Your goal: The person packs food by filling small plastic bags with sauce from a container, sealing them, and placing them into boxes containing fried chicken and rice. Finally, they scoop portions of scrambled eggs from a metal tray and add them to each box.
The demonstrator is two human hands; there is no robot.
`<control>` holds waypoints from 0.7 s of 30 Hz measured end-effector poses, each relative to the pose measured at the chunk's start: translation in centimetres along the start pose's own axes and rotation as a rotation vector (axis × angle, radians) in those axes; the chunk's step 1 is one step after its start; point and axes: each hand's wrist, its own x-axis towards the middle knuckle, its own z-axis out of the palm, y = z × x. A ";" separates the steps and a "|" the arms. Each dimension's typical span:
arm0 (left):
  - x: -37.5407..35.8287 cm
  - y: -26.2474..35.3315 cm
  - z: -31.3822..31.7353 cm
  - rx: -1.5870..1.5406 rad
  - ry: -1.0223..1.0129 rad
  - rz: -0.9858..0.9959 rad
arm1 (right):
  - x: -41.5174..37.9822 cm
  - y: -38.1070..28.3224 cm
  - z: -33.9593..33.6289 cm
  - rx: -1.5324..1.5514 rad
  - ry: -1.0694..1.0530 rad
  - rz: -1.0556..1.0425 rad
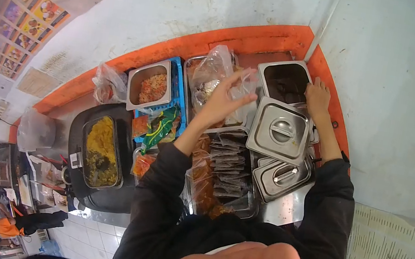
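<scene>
My left hand is raised over the counter, fingers spread apart, in front of a clear plastic bag. Beneath that bag is a metal tray. At the far right corner, the fingers of my right hand are hooked over the rim of a deep steel food pan with dark contents. A square steel lid with a round recessed handle lies right in front of this pan. Another steel lid is tilted below it. Flat dark packets are stacked nearer my body.
A steel pan of orange-red food sits on a blue basket. Left of it are a green packet and a black container of yellow food. Walls with an orange border close in the corner. Another person is far left.
</scene>
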 end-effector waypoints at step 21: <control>4.7 -2.2 2.8 0.334 0.274 0.077 | -1.7 -0.3 0.6 1.320 -0.214 0.383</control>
